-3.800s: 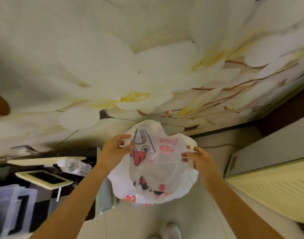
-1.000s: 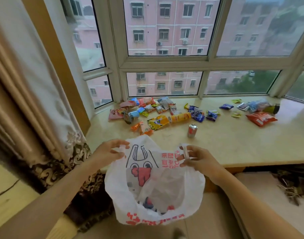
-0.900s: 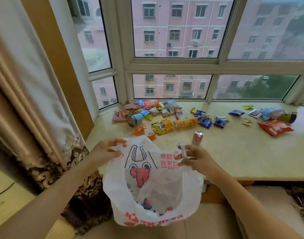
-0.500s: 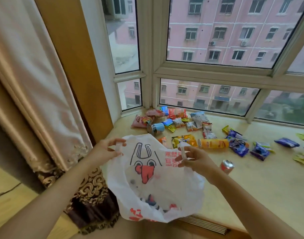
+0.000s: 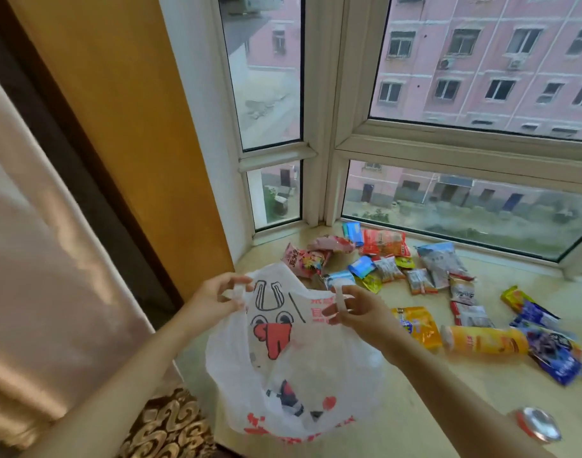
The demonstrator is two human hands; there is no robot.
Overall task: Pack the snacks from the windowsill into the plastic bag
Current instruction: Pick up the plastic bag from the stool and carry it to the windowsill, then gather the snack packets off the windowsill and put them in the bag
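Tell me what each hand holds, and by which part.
Both hold the bag: the left hand pinches one handle loop, the right hand the other, keeping its mouth open.

Both hands hold a white plastic bag (image 5: 292, 368) with red and black cartoon print open over the near edge of the windowsill (image 5: 448, 391). The left hand (image 5: 213, 300) pinches one handle loop, the right hand (image 5: 359, 312) the other. Snack packets (image 5: 387, 269) lie scattered on the sill beyond the bag, toward the far corner by the window. A yellow crisp tube (image 5: 484, 340) lies on its side to the right, beside a yellow packet (image 5: 416, 325). A red drink can (image 5: 537, 424) stands near right.
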